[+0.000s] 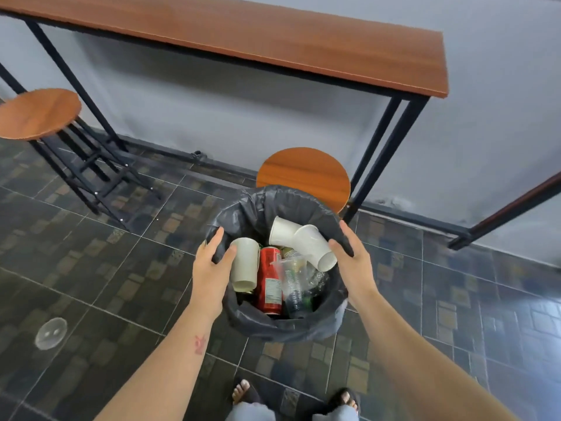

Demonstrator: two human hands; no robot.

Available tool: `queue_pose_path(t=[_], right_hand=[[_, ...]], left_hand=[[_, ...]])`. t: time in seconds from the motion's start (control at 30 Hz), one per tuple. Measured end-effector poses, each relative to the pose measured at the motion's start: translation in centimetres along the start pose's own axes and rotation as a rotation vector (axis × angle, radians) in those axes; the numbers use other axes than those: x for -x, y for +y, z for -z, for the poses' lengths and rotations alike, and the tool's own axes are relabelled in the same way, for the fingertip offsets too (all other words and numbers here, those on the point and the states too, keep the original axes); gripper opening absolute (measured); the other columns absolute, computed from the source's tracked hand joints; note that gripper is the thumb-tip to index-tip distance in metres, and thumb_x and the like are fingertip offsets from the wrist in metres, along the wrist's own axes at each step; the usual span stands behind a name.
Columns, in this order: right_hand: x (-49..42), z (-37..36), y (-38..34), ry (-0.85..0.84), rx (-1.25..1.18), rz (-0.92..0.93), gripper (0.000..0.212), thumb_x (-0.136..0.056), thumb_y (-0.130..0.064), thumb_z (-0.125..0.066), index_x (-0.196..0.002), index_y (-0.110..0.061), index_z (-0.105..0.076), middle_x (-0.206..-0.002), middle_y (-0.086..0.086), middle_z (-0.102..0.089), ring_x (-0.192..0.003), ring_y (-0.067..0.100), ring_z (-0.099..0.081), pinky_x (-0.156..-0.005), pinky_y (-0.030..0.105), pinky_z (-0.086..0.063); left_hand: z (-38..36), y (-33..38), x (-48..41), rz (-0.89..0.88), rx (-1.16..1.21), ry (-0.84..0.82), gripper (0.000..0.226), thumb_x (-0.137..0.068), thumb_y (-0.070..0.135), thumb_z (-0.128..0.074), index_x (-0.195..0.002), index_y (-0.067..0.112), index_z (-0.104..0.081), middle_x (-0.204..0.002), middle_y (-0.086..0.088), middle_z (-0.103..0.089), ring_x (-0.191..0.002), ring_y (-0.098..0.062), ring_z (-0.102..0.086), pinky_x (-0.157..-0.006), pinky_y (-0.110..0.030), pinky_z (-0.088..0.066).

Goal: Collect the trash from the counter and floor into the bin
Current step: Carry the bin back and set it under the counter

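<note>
A round bin [274,325] lined with a black bag stands on the tiled floor in front of me. Inside it lie white paper cups [306,243], a red can [268,281] and clear plastic cups [293,284]. My left hand [211,262] grips the bin's left rim, thumb inside and fingers outside. On the right rim, my right hand [353,258] holds the same way. A clear plastic lid [51,333] lies on the floor at the lower left, well away from both hands.
A long wooden counter [273,41] on black metal legs runs along the grey wall. One round stool [303,177] stands just behind the bin, another stool [38,112] at the far left. My feet [243,390] in sandals are below the bin.
</note>
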State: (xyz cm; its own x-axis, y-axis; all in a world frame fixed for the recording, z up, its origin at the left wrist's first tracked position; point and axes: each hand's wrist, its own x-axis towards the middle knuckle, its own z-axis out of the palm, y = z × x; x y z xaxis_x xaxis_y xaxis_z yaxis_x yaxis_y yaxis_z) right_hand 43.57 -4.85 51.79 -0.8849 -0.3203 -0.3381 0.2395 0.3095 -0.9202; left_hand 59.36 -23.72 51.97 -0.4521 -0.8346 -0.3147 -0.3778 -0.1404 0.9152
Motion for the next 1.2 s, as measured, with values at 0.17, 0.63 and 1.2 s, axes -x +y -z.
queue_pose_path(t=[0.17,0.63,1.2], right_hand=[[-0.4,10.2,2.0,0.060,-0.031,-0.024,0.048,-0.095,-0.028,-0.058,-0.139,-0.043,-0.047,-0.140,-0.013,-0.051,-0.126,0.010,-0.048,-0.101,0.028,-0.038],[-8.5,33.2,5.2,0.220,-0.031,-0.018,0.047,-0.096,-0.026,-0.058,-0.139,-0.041,-0.047,-0.142,-0.014,-0.049,-0.128,0.008,-0.044,-0.101,0.025,-0.036],[-32.3,45.3,6.5,0.180,0.059,-0.109,0.046,-0.097,-0.021,-0.057,-0.138,-0.040,-0.048,-0.145,-0.016,-0.044,-0.127,0.000,-0.035,-0.101,0.023,-0.028]], left_hand=[[-8.7,0.2,4.7,0.020,-0.008,-0.065,0.049,-0.096,0.033,-0.063,-0.143,0.041,-0.050,-0.158,0.003,-0.031,-0.142,-0.020,-0.035,-0.098,-0.030,-0.038],[-33.4,3.3,10.3,0.011,-0.052,-0.224,0.052,-0.096,0.033,-0.062,-0.146,0.039,-0.047,-0.160,0.005,-0.028,-0.145,-0.018,-0.030,-0.112,-0.037,-0.031],[-57.7,5.3,-0.1,0.084,-0.031,-0.218,0.053,-0.096,0.027,-0.064,-0.145,0.040,-0.047,-0.157,0.005,-0.032,-0.144,-0.012,-0.030,-0.109,-0.028,-0.030]])
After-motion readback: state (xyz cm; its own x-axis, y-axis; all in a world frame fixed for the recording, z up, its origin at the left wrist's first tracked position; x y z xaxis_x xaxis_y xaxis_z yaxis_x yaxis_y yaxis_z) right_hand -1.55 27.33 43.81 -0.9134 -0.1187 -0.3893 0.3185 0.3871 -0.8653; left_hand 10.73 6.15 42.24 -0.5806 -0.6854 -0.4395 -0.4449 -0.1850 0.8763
